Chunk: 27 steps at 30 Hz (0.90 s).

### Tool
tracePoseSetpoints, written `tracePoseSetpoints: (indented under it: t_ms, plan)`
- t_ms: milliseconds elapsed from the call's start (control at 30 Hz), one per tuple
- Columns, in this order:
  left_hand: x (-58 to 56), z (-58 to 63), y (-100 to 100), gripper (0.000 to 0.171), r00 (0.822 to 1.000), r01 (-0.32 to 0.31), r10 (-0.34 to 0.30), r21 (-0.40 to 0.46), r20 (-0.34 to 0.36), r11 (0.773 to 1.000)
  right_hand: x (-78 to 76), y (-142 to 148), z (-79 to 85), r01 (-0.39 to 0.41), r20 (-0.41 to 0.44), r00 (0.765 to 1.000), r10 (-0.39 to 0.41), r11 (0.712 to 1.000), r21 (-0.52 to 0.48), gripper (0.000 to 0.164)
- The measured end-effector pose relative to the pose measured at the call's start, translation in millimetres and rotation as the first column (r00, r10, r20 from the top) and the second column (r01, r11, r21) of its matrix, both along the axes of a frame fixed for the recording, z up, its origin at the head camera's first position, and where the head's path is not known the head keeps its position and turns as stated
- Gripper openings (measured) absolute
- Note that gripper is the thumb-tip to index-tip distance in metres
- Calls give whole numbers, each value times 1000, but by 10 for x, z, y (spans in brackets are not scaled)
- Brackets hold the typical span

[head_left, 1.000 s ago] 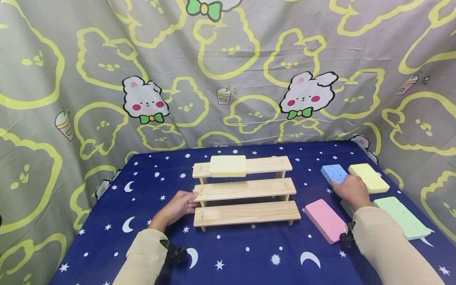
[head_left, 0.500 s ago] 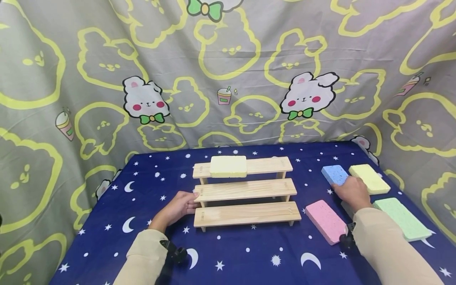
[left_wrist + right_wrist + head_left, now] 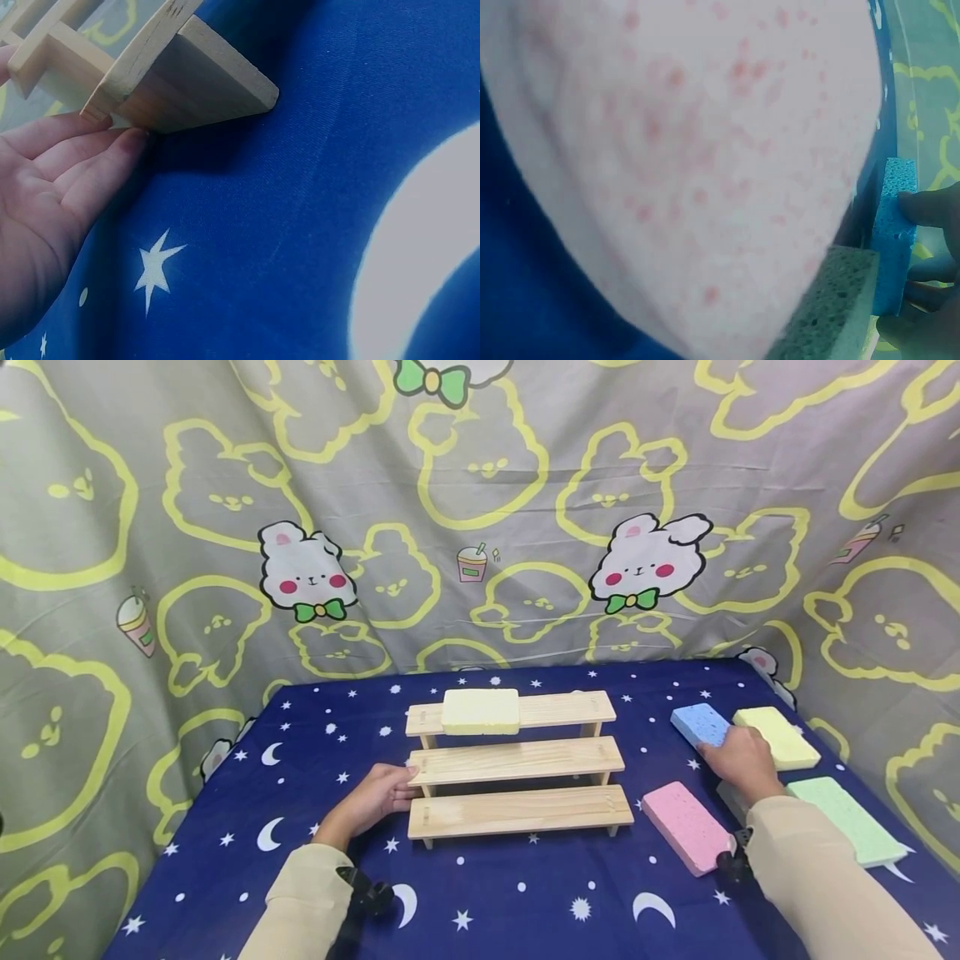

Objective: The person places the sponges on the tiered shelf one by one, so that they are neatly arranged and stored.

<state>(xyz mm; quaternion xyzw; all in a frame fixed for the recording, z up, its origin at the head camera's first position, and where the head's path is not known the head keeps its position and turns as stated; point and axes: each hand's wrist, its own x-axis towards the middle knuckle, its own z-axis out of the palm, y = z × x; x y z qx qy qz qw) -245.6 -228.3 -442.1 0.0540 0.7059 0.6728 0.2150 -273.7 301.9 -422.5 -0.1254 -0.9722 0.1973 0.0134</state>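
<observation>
A three-tier wooden display rack (image 3: 517,810) stands on the table. My left hand (image 3: 375,800) touches its left end, thumb at the middle tier. In the left wrist view, that hand's straight fingers (image 3: 82,157) meet the lower tier's end. To the right, my right hand (image 3: 742,764) grips a blue sponge (image 3: 701,724). The right wrist view has the thumb on one face of the blue sponge (image 3: 894,240) and fingers at its other side. A grey sponge (image 3: 829,307) lies beside it, mostly hidden under the wrist in the head view.
One yellow sponge (image 3: 480,712) sits on the rack's top tier, at its left. Another yellow sponge (image 3: 776,739), a pink sponge (image 3: 686,827) and a green sponge (image 3: 847,820) lie around my right hand. A patterned curtain (image 3: 525,527) hangs behind the blue starry tablecloth (image 3: 525,906).
The blue sponge has shifted slightly to the left and away in my right hand. My left hand and the rack have stayed in place.
</observation>
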Motion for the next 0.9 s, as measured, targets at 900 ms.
tracePoseSetpoints:
  t_ms: [900]
  plan:
    - [7,11,-12,51,1000,16,-16,18,-2,1000,40,-465,598,-334,-269,908,323,943,4,63]
